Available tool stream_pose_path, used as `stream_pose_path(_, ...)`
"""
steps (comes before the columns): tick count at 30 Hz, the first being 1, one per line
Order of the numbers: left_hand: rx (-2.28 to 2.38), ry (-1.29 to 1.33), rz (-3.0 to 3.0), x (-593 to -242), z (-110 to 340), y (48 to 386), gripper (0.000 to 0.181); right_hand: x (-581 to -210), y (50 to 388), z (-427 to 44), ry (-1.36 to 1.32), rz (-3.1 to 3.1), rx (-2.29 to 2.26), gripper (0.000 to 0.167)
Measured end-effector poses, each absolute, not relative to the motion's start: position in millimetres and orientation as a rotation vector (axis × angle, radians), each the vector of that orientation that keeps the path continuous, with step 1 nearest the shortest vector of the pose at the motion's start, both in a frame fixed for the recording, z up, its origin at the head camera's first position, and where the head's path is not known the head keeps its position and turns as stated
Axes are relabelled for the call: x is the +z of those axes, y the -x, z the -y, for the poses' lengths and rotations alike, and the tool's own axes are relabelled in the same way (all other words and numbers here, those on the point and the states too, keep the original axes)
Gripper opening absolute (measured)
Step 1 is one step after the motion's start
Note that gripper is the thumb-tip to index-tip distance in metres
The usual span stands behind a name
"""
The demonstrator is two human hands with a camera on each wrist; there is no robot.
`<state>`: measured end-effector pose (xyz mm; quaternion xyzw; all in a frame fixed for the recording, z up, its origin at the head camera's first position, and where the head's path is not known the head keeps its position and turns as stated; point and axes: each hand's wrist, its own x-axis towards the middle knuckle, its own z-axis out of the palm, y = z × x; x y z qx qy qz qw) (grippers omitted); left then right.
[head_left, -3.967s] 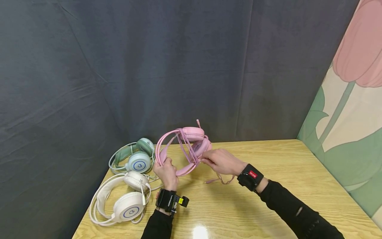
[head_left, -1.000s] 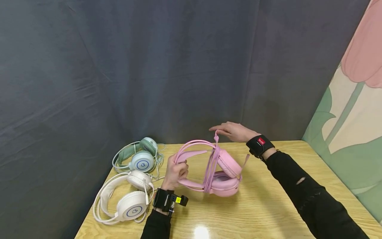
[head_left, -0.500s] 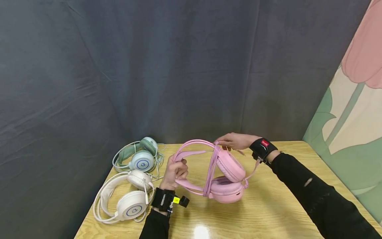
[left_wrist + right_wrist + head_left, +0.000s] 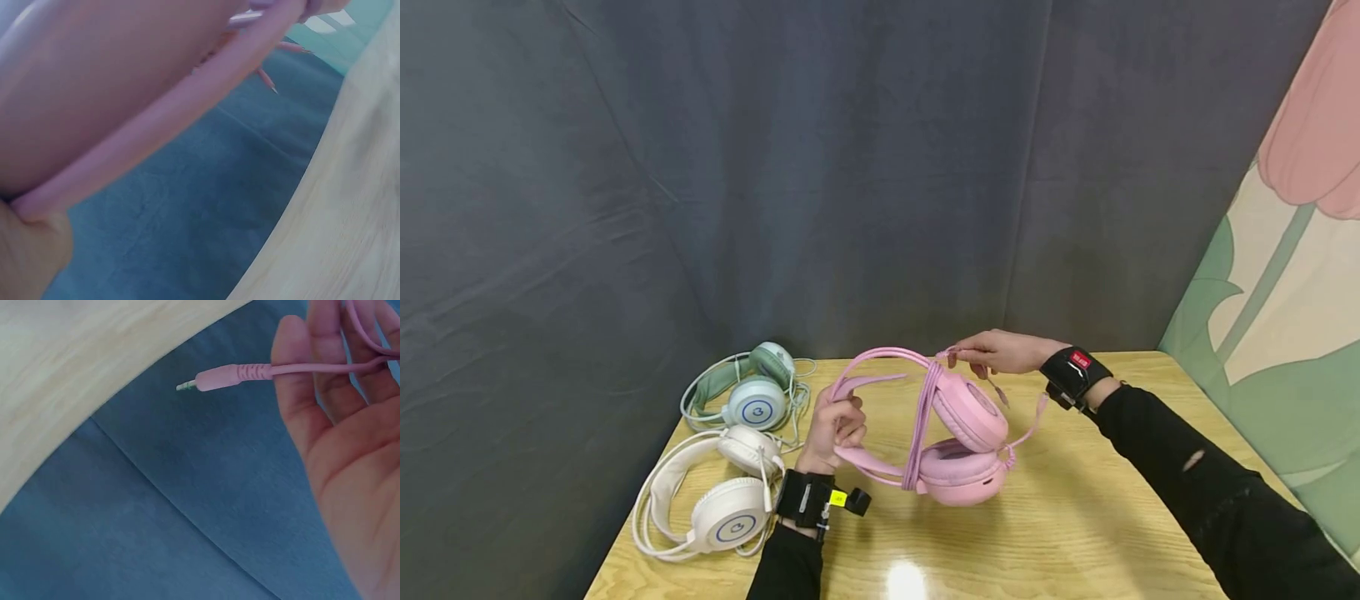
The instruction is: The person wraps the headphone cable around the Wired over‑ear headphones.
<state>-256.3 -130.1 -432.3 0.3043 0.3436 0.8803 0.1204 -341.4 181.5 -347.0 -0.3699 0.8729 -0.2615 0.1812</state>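
Pink headphones point(image 4: 973, 414) hang tilted above the table, ear cups to the right, one above the other. My left hand point(image 4: 833, 427) grips their headband, fingers curled round it; in the left wrist view the headband point(image 4: 156, 134) fills the upper left. Several turns of pink cable point(image 4: 922, 425) wrap both sides of the headband beside the cups. At the top of these turns my right hand point(image 4: 1009, 352) pinches the cable's loose end. The right wrist view has a pink audio plug point(image 4: 219, 377) dangling past the fingers, its cable lying across them. The fingertips are out of that view.
White headphones point(image 4: 726, 517) lie on the table at the left front, green headphones point(image 4: 752, 404) behind them, their cables loose alongside. A wooden table point(image 4: 1075, 500) spreads below. Dark curtain point(image 4: 880, 167) stands behind its far edge, with a floral panel point(image 4: 1262, 333) at the right.
The pink headphones have turned so their cups point right, and more cable is wound round them. My right hand came down from above the headband to pinch the cable at its top.
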Motion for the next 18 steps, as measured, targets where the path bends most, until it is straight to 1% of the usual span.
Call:
stream_pose_path(6, 2.624, -0.792, -0.942, -436, 130, 258, 0.042, -366, 344, -178, 1.115, -2.461, -0.8, 0.029)
stream_pose_path(10, 2.623, -0.751, -0.973, -438, 129, 257, 0.049, -375, 347, -171, 1.139, -2.502, -0.793, 0.034)
stream_pose_path(14, 2.615, -0.771, -0.993, -438, 128, 257, 0.043, -375, 348, -161, 1.184, -2.573, -0.776, 0.037)
stream_pose_path(18, 2.623, -0.789, -1.007, -438, 127, 258, 0.041, -375, 351, -151, 1.231, -2.616, -0.78, 0.036)
